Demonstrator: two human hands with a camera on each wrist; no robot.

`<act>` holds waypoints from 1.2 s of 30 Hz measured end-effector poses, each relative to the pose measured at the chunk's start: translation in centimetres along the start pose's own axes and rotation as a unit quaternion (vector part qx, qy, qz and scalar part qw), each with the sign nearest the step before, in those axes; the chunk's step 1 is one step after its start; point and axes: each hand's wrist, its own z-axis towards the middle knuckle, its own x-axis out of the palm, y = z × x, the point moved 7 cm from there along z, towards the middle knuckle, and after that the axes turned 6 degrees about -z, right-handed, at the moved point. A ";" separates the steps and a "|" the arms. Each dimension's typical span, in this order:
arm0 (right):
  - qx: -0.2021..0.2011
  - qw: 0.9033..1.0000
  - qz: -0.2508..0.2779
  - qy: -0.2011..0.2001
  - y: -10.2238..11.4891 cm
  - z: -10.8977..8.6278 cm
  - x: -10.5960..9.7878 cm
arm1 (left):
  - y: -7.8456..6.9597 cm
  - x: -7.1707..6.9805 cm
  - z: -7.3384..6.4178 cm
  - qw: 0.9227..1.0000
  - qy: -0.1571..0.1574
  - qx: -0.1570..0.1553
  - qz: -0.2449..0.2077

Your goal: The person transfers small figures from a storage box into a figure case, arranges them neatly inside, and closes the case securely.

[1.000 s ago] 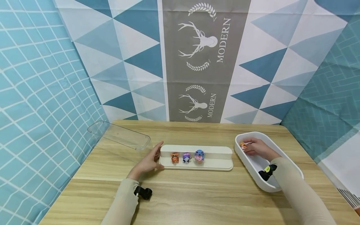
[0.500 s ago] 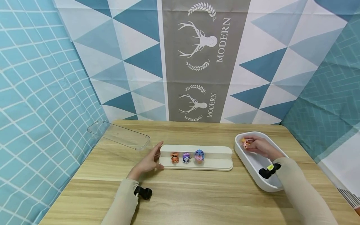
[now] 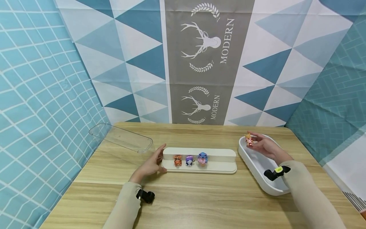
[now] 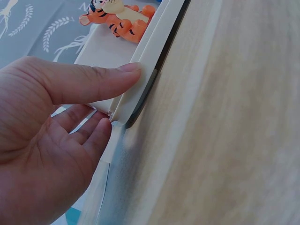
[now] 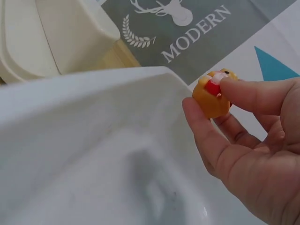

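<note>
A cream two-step display stand (image 3: 217, 166) bears three small figurines: an orange striped tiger (image 3: 178, 160), a purple-and-white one (image 3: 189, 160) and a blue-and-pink one (image 3: 202, 159). At the stand's left end my left hand (image 3: 150, 166) holds it, thumb on the front edge and fingers round the end, as the left wrist view shows. My right hand (image 3: 268, 147) pinches a small yellow-orange figurine (image 3: 248, 139) between thumb and fingertips. A red and pink patch shows on that figurine (image 5: 209, 101) in the right wrist view. It is held above the far end of a white bin (image 3: 258, 175).
Behind my left hand lies a clear plastic cover (image 3: 121, 138) at the back left of the wooden table (image 3: 200, 200). The bin's raised wall stands between my right hand and the display stand. A patterned cloth backdrop (image 3: 143, 63) rises behind the table's far edge.
My right hand has lifted the yellow-orange figurine up from inside the bin to above its far rim. The left hand and the display stand have stayed in place.
</note>
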 end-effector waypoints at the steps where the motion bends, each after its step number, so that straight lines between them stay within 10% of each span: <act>1: -0.005 1.000 0.012 0.004 0.2 -0.1 0.1 | 0.0 0.0 0.0 1.000 0.000 0.000 0.000; 36: -0.070 0.996 0.020 0.061 2.0 -0.3 6.4 | 0.2 -0.1 0.0 1.000 0.001 0.003 -0.001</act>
